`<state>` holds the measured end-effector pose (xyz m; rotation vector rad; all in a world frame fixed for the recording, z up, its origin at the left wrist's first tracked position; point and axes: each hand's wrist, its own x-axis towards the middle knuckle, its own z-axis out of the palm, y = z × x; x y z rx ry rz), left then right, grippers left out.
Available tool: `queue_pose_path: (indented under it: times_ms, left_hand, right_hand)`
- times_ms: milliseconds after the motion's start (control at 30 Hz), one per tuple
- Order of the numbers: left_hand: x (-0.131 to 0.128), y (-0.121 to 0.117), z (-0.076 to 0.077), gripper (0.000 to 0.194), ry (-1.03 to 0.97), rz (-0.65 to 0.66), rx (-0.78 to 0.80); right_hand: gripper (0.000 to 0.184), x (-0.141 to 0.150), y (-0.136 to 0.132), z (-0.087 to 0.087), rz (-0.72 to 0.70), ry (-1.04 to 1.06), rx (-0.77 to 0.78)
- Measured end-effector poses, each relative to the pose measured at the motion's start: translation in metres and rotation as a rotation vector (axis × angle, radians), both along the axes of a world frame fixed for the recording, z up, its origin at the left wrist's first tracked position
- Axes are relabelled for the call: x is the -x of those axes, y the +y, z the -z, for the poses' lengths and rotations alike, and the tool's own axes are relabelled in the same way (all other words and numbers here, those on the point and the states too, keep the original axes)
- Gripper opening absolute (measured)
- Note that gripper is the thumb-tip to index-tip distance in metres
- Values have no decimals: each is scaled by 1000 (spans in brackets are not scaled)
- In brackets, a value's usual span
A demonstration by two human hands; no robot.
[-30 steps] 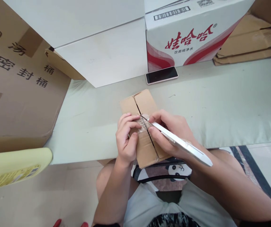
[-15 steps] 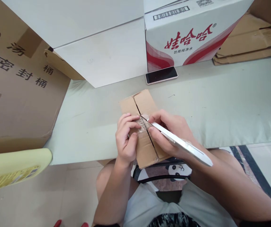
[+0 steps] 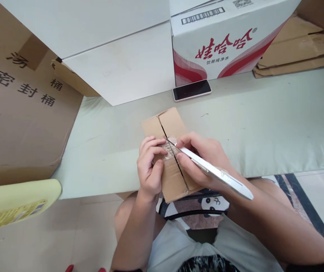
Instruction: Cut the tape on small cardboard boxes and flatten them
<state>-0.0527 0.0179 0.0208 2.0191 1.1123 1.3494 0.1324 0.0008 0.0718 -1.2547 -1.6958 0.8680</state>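
Note:
A small brown cardboard box [image 3: 174,180] lies at the front of the covered surface, a dark seam running along its top. Clear, wrinkled tape [image 3: 169,150] crosses the seam at the middle. My left hand [image 3: 151,164] holds the box steady from the left, its curled fingers pressed against the tape and top. In my right hand [image 3: 200,156] is a white-handled utility knife [image 3: 217,173], gripped between thumb and fingers. Its thin blade points up and left, with the tip at the seam by the tape. How deep the tip sits I cannot tell.
A phone [image 3: 192,90] lies beyond the box, before a white-and-red carton [image 3: 221,53] and a plain white box [image 3: 122,64]. Folded cardboard [image 3: 295,53] rests at the back right. On the left are a large brown carton [image 3: 23,124] and a yellow container [image 3: 20,202].
The view has shifted very slightly. Both hands, the knife and the box keep nearly the same positions relative to each other.

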Motion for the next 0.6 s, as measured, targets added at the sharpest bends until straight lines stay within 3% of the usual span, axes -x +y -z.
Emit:
queue_pose_path:
  times_ms: [600]
  left_hand:
    - [-1, 0, 0, 12, 27, -32, 9]
  right_hand:
    - [5, 0, 0, -1, 0, 23, 2]
